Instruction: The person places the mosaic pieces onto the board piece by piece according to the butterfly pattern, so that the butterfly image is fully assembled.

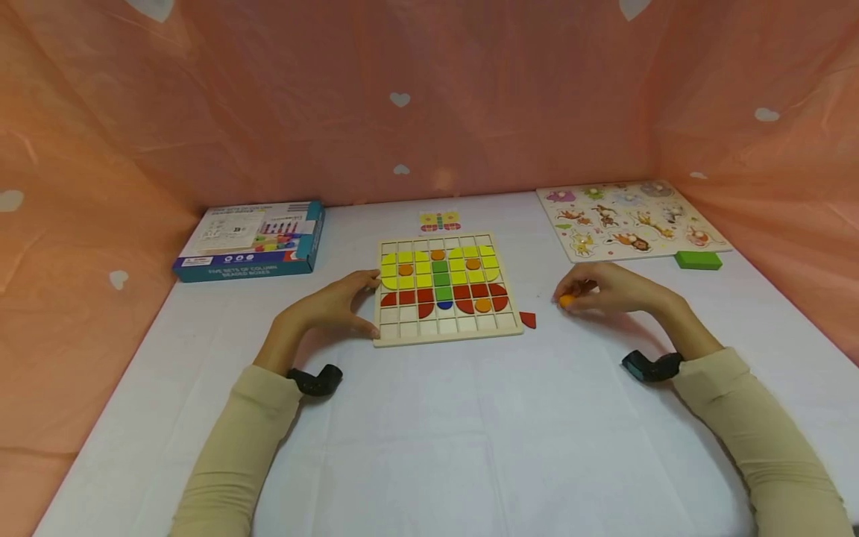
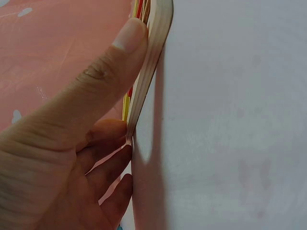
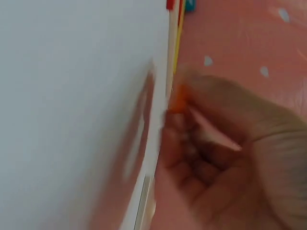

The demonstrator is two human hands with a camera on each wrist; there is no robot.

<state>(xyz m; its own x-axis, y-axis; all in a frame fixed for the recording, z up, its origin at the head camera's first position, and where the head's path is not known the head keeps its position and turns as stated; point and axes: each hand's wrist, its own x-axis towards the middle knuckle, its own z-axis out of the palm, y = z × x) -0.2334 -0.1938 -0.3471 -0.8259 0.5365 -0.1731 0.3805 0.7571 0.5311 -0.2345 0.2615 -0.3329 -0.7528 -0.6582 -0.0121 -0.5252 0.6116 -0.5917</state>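
A wooden grid board (image 1: pixel 409 332) lies mid-table, with flat yellow, red, green, blue and orange pieces laid in a butterfly-like pattern. My left hand (image 1: pixel 335 300) is at the board's left edge. Its thumb (image 2: pixel 132 36) touches the rim near the front corner, and the other fingers are spread along the same side farther back. To the right of the board, my right hand (image 1: pixel 607 287) pinches a small orange piece (image 1: pixel 567 300) between thumb and fingers, low over the table; the right wrist view is blurred. Between that hand and the board lies a red piece (image 1: pixel 528 320) with a curved side.
Behind the board is a small pattern card (image 1: pixel 439 221) with a similar butterfly. A boxed bead set (image 1: pixel 248 242) lies at the back left. On the back right are an animal peg puzzle (image 1: pixel 584 242) and a green block (image 1: pixel 698 260). Pink cloth (image 1: pixel 470 134) encloses the table.
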